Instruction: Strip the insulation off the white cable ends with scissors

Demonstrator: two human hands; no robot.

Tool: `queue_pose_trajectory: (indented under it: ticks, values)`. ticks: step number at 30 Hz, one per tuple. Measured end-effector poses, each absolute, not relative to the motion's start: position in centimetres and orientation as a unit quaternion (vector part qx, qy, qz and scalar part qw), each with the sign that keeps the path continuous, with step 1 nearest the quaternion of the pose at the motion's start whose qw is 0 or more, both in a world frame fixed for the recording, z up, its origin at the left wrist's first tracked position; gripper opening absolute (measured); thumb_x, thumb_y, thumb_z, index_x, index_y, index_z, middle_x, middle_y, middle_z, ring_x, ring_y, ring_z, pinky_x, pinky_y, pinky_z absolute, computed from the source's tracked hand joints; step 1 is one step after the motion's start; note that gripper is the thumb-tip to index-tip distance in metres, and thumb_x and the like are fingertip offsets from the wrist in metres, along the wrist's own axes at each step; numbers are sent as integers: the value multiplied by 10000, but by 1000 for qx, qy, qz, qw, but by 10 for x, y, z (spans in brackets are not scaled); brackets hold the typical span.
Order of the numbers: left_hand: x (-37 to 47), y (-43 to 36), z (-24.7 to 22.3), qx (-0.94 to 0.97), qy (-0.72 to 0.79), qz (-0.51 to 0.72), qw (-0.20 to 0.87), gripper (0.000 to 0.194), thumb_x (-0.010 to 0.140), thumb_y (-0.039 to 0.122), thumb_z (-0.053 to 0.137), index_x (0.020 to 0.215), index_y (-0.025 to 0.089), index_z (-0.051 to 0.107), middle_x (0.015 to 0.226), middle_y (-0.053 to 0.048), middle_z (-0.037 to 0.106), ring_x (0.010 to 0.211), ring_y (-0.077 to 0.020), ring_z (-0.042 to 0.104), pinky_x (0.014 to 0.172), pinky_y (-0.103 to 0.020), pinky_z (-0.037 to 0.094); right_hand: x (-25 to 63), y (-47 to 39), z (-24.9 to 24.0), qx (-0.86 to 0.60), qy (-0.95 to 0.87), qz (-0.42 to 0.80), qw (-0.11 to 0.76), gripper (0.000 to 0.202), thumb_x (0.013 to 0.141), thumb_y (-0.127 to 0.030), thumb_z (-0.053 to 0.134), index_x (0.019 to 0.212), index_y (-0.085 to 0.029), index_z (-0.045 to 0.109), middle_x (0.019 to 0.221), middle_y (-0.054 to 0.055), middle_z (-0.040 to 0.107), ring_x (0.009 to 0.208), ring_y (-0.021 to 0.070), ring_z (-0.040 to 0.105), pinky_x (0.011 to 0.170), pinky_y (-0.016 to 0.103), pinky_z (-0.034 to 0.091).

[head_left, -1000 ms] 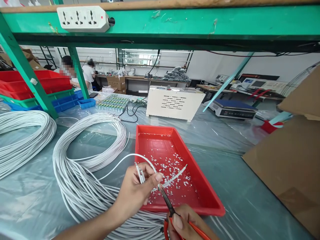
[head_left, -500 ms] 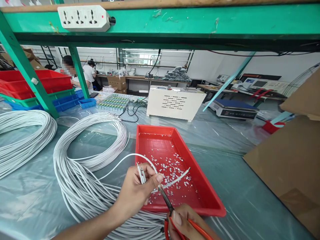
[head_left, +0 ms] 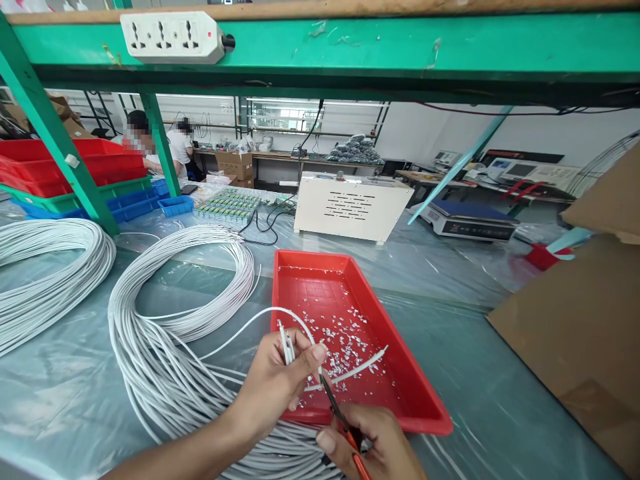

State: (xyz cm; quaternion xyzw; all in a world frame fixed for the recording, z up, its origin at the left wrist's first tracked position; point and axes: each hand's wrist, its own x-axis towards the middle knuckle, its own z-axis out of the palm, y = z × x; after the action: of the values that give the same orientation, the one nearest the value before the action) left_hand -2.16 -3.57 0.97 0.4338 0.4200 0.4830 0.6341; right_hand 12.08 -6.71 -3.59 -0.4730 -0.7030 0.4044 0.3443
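My left hand (head_left: 283, 377) pinches white cables (head_left: 286, 341) over the near left part of a red tray (head_left: 435, 417). Orange-handled cutters (head_left: 354, 447) are held in my right hand (head_left: 377, 437), with their tips against a cable just below my left thumb. One cable end (head_left: 367, 363) sticks out to the right above the tray. Small silvery scraps (head_left: 345, 333) are scattered over the tray bottom. A large coil of white cable (head_left: 135, 340) lies left of my hands and runs beneath them.
Another cable coil (head_left: 95, 260) lies far left. Behind the tray stands a cream box (head_left: 350, 207), with a scale (head_left: 470, 223) to its right. Cardboard (head_left: 575, 333) borders the right side. A green shelf beam (head_left: 350, 47) crosses above. Two people sit at the back left.
My right hand has shifted its hold on the cutters, and the handles look closer together. The protruding cable end has moved slightly right and down.
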Motion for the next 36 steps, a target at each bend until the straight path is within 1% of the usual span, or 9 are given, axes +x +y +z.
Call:
queue_pose_trajectory:
  ticks: [3,5,10,13,15,17,21,30,36]
  values:
    - [-21,-38,11,446,422,478,628,309,748,361,615,607,145,446,491,31,573,273,14,243,301,-133,151,125,-65,-39,-450,-759,313,352,403,725,-393,599,481,-174,364,475,-59,307,440,78,295,418,209,184]
    - [-21,-39,13,453,430,484,613,288,743,348,622,628,149,448,508,23,593,280,6,255,303,-135,170,126,-66,-38,-445,-762,269,387,351,737,-334,596,489,-171,407,475,-52,357,435,84,341,425,207,232]
    - [-19,-43,13,468,450,500,573,253,685,288,686,626,136,493,529,37,560,317,-8,303,315,-150,212,120,-68,-26,-469,-690,244,494,217,746,-236,575,549,-178,504,498,-39,442,447,98,405,453,208,328]
    - [-16,-45,9,476,435,524,557,226,697,262,678,610,133,515,534,40,532,424,-44,418,424,-156,337,116,-65,-20,-475,-650,252,537,100,716,-205,589,621,-187,562,529,-31,513,465,113,471,473,211,380]
    - [-15,-46,7,490,415,532,552,212,721,258,656,603,135,530,570,20,560,537,-85,498,528,-180,397,116,-63,-18,-471,-642,253,550,59,704,-187,591,647,-193,576,550,-26,546,473,119,501,477,210,401]
    - [-14,-48,6,510,406,528,545,204,738,257,638,600,134,552,588,4,588,584,-107,523,565,-195,410,117,-62,-18,-459,-653,250,548,51,702,-164,587,664,-196,575,567,-25,565,477,117,519,474,201,414]
    - [-13,-50,8,531,405,523,530,196,749,246,621,599,128,577,590,-7,604,581,-115,531,562,-202,411,121,-60,-20,-441,-681,234,536,76,712,-125,574,695,-198,564,585,-31,567,476,109,529,461,186,425]
    - [-11,-52,2,535,429,509,521,176,734,230,624,601,117,607,604,-26,600,558,-116,502,529,-211,383,122,-60,-20,-447,-689,209,531,55,704,-130,581,678,-179,582,569,-23,547,470,115,521,452,195,429]
    - [-11,-52,1,534,434,512,515,186,720,228,630,577,123,572,587,-15,557,567,-115,482,523,-207,378,122,-60,-21,-454,-692,211,521,56,719,-142,567,677,-180,569,573,-20,556,476,117,520,464,202,429]
